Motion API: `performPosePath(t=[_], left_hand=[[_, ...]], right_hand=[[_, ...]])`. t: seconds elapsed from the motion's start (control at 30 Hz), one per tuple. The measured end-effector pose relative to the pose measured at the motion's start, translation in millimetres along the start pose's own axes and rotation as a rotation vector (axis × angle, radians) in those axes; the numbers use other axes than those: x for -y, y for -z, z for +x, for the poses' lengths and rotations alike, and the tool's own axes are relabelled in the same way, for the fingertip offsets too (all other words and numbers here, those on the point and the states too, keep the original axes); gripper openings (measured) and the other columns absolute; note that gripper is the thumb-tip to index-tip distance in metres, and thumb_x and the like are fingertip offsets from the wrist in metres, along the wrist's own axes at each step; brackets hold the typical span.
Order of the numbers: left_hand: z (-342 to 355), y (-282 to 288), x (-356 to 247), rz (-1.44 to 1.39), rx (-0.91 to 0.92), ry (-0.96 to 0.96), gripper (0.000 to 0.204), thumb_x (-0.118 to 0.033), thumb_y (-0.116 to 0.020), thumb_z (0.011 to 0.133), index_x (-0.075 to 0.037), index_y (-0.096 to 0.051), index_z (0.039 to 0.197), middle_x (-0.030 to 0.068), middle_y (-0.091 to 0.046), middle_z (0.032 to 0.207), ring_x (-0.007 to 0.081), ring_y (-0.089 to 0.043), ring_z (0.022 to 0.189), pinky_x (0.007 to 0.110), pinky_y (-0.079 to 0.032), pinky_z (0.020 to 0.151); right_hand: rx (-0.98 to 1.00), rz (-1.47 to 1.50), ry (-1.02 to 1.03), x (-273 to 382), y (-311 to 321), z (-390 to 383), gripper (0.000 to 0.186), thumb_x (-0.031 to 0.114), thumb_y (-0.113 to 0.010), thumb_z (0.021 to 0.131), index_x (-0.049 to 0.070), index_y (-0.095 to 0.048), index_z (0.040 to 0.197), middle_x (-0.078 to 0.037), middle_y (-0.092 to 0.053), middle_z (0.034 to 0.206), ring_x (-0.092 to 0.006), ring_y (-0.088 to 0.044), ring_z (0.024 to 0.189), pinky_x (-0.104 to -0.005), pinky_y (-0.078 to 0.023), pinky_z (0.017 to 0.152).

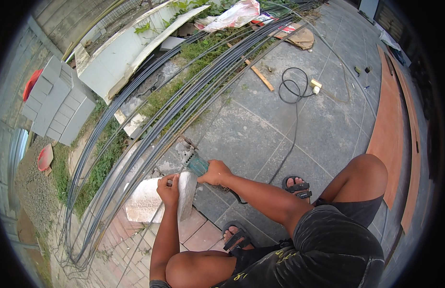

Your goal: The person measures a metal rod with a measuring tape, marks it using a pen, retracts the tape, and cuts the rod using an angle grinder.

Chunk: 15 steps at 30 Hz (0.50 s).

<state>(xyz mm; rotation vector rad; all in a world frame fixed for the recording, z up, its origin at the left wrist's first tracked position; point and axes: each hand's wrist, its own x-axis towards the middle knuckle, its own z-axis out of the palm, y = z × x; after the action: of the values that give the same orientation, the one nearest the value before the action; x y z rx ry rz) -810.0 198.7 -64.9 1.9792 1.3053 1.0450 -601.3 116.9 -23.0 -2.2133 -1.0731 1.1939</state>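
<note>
In my right hand (215, 173) is a teal angle grinder (197, 164), gripped around its body. Its metal head and disc guard (186, 146) point away from me, beside the long steel rods (160, 127). My left hand (168, 188) is closed just left of the grinder, resting by the top of a white block (188, 192). Its fingers pinch a thin steel rod (146, 231), which slants down toward the lower left. The exact contact between the disc and any rod is too small to make out.
A black cord (295, 129) runs from the grinder to a coil and a white socket (316, 85) on grey tiles. A wooden strip (259, 78) lies beyond the rods. Brown boards (389, 125) lie at the right. Grey block-like panels (64, 103) and gravel (33, 192) are at the left.
</note>
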Motion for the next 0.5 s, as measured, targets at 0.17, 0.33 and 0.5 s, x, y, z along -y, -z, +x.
performPosePath(t=[0.17,0.33,0.5], left_hand=[[-0.1,-0.2,0.7,-0.005,-0.002,0.027,0.015,-0.019,-0.081,0.082,-0.006,-0.075,0.086,0.0057,-0.07,0.08,0.0168,-0.056,0.066,0.03,-0.046,0.058],[-0.9,1.0,3.6,0.015,0.001,0.029,0.014,-0.019,-0.081,0.083,-0.007,-0.075,0.087,0.0056,-0.07,0.079,0.0162,-0.055,0.065,0.03,-0.046,0.059],[0.1,-0.5,-0.9,0.01,0.002,0.028,0.014,-0.018,-0.081,0.082,-0.007,-0.075,0.087,0.0054,-0.069,0.078,0.016,-0.054,0.065,0.03,-0.046,0.059]], right_hand=[[-0.004,0.009,0.009,-1.0,-1.7,0.8,0.075,0.046,-0.084,0.058,0.001,-0.067,0.116,-0.021,-0.07,0.116,-0.0343,-0.069,0.106,-0.04,-0.056,0.09],[0.0,-0.011,0.012,0.1,-3.2,2.5,0.076,0.045,-0.084,0.058,0.001,-0.067,0.117,-0.02,-0.069,0.118,-0.0341,-0.068,0.107,-0.0398,-0.055,0.091],[-0.003,0.015,0.003,-0.2,1.5,-0.2,0.076,0.045,-0.084,0.058,-0.001,-0.067,0.116,-0.021,-0.069,0.117,-0.0339,-0.069,0.107,-0.0396,-0.056,0.091]])
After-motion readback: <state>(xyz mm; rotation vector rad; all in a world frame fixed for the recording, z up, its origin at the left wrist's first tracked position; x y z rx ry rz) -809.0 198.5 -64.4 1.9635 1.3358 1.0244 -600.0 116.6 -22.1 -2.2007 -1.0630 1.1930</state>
